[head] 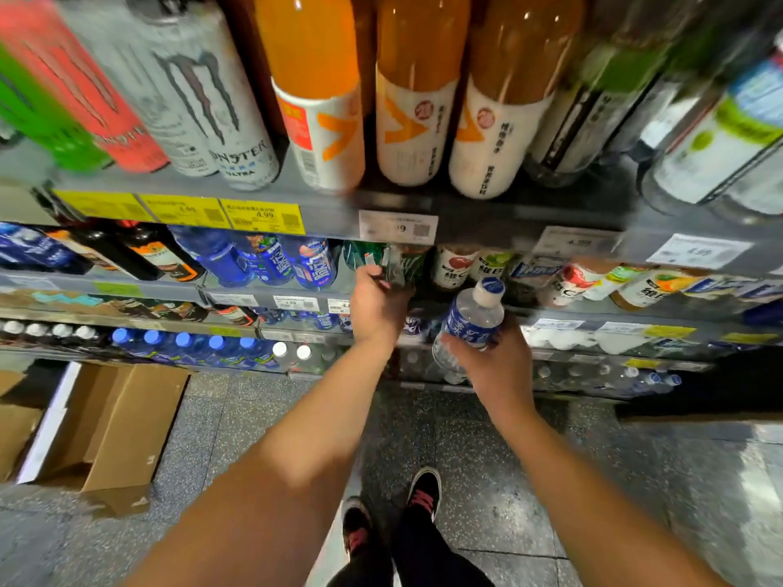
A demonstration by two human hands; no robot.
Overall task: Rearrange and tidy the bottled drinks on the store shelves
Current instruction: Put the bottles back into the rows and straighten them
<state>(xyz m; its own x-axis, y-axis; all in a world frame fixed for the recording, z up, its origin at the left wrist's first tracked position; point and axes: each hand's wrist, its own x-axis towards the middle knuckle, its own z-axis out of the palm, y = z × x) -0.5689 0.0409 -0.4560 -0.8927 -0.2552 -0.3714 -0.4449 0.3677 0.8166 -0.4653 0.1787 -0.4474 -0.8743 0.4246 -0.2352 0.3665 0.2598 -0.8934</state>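
Clear plastic water bottle (470, 328), blue label, white cap: held in my right hand (498, 362), fingers wrapped round its lower body, cap tilted up and away from me. It hangs in front of the shelving, off any shelf, level with the lower rows.

Green-labelled bottle (383, 258): middle shelf (271, 292), second tier down, just left of the red-and-white vitamin drinks (455, 264). My left hand (377, 302) reaches into that row with fingers curled round the bottle's front; motion blur hides how firm the grip is.

Step in hand, as I judge it: sorting the middle shelf. One bottle is out and carried, and a second is being shifted or straightened in its lane.

Next move, as I judge it: settle the green bottle upright and facing forward, then find the lane where the water bottle belongs. The blue-capped bottles (182, 345) on the bottom shelf look like the nearest match, though I cannot read the labels well enough to be sure.

Pose: both forearms extended forward and downward, the left reaching further in than the right, wrists fairly straight. Feet stand on speckled floor (262, 421); an open cardboard box (110, 425) sits to my left.
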